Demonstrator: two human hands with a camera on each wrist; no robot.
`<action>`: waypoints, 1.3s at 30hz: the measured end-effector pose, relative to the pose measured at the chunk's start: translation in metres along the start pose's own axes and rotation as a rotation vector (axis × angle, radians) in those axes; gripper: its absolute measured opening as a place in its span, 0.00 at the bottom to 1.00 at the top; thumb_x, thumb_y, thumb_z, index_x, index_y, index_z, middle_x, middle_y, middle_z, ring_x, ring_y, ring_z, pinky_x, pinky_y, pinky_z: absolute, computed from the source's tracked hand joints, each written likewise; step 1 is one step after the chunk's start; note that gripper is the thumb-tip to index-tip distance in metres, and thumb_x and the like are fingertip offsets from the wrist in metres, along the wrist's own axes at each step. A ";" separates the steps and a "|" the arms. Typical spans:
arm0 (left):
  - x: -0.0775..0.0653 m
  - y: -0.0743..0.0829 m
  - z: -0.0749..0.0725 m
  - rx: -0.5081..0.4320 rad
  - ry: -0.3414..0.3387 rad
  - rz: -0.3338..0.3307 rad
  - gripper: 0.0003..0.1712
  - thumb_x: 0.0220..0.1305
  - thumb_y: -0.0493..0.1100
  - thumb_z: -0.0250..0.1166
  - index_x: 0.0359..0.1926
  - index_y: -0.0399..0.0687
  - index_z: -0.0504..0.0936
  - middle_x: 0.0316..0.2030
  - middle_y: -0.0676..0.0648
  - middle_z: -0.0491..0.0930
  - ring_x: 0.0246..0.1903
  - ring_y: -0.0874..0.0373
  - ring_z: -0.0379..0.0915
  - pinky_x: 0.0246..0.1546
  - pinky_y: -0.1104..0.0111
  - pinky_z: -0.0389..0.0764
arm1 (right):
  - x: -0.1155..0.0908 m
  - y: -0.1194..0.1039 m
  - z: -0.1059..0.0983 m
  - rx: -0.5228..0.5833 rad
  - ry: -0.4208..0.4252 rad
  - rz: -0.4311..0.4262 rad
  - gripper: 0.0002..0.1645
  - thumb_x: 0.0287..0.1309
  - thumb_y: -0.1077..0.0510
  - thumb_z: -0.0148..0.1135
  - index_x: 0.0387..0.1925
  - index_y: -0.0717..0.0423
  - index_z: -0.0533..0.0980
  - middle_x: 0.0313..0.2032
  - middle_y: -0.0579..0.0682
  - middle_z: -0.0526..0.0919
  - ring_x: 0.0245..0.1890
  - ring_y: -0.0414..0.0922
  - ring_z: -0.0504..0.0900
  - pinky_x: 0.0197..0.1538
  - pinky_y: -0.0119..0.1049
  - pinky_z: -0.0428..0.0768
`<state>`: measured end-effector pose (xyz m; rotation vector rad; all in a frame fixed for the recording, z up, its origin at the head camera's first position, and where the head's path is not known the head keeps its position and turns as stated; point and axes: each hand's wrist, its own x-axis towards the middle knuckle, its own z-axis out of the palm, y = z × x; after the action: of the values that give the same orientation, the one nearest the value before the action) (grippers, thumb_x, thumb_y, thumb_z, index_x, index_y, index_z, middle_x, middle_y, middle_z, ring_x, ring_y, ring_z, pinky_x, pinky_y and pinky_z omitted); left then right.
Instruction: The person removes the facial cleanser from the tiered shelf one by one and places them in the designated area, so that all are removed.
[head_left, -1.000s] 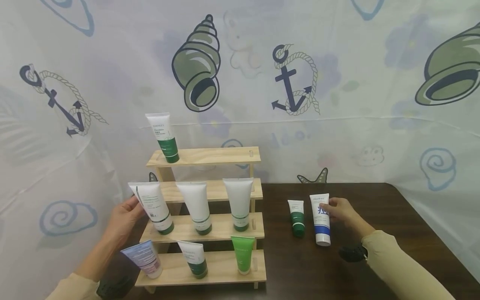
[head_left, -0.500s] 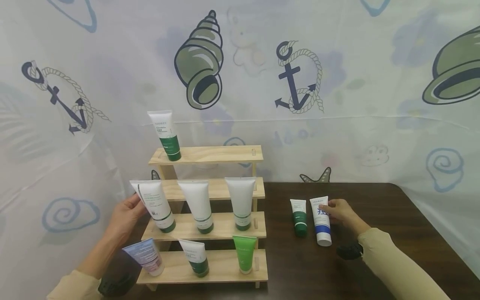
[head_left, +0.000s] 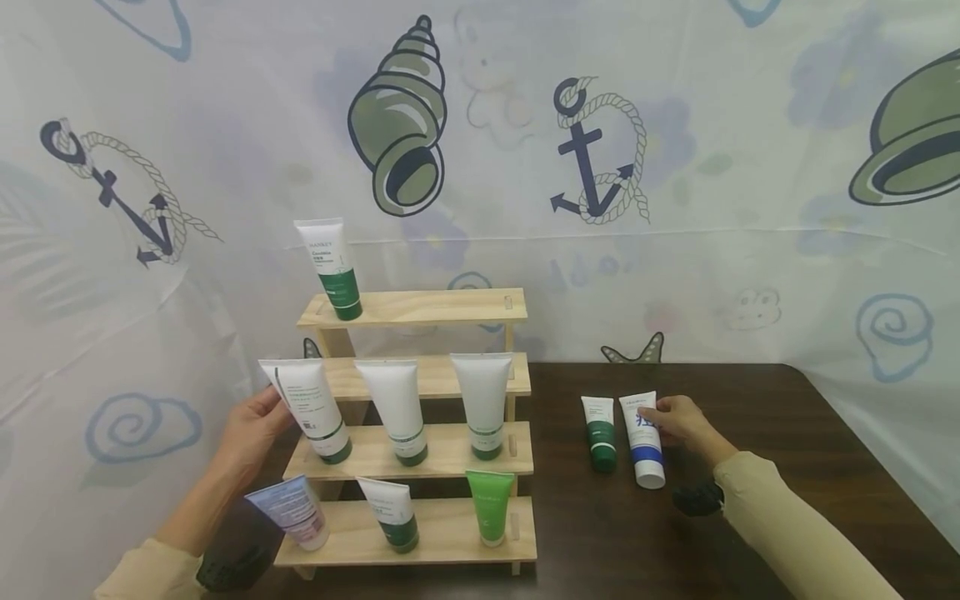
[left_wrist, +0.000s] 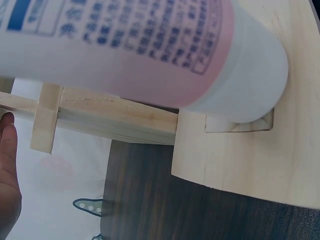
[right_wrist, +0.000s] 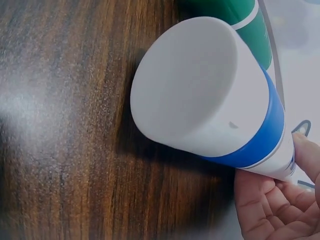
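My right hand (head_left: 686,425) pinches a white squeeze tube with a blue band (head_left: 643,433), thumb across its front and fingers behind. In the right wrist view its white cap (right_wrist: 185,80) faces the camera, close over the dark table. Just left of it is a small white-and-green tube (head_left: 599,433). My left hand (head_left: 251,429) is at the left side of the wooden tiered shelf (head_left: 442,450), fingers partly hidden behind a large white tube (head_left: 309,408). In the left wrist view a fingertip overlaps a plank; I cannot tell how the fingers close.
Two more large white tubes (head_left: 393,408) stand on the same tier. The bottom tier bears a lilac tube (head_left: 292,510), a small white-and-green one (head_left: 392,512) and a green one (head_left: 490,504). Another white-and-green tube (head_left: 332,267) stands on top. A printed curtain (head_left: 495,167) hangs behind.
The blue-banded tube has shifted slightly left toward the small tube, its upper end leaning more to the left. The left hand stays by the shelf; the head view has shifted a little.
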<state>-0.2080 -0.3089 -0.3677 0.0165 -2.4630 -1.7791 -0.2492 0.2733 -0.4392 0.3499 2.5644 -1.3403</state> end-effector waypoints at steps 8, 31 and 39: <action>-0.001 -0.001 0.000 -0.040 0.005 0.020 0.37 0.64 0.52 0.60 0.64 0.31 0.64 0.38 0.76 0.75 0.41 0.85 0.69 0.41 0.88 0.71 | 0.000 0.001 -0.002 -0.028 0.016 0.022 0.34 0.62 0.55 0.57 0.56 0.80 0.61 0.43 0.71 0.75 0.33 0.51 0.81 0.38 0.43 0.85; -0.002 0.001 0.002 0.002 0.025 0.017 0.39 0.65 0.54 0.59 0.66 0.31 0.60 0.39 0.77 0.73 0.40 0.86 0.68 0.42 0.88 0.72 | -0.015 -0.005 -0.027 -0.112 0.115 -0.128 0.31 0.66 0.53 0.52 0.55 0.80 0.62 0.49 0.77 0.71 0.35 0.57 0.83 0.34 0.42 0.85; -0.004 0.003 0.001 0.046 0.024 -0.019 0.39 0.65 0.56 0.57 0.67 0.35 0.60 0.51 0.69 0.73 0.47 0.80 0.70 0.49 0.80 0.75 | -0.033 -0.058 -0.045 -0.110 0.202 -0.342 0.28 0.67 0.55 0.51 0.55 0.78 0.65 0.45 0.75 0.77 0.32 0.53 0.84 0.32 0.36 0.85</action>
<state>-0.2043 -0.3062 -0.3654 0.0652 -2.4948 -1.7186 -0.2406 0.2745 -0.3592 0.0258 2.9570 -1.3178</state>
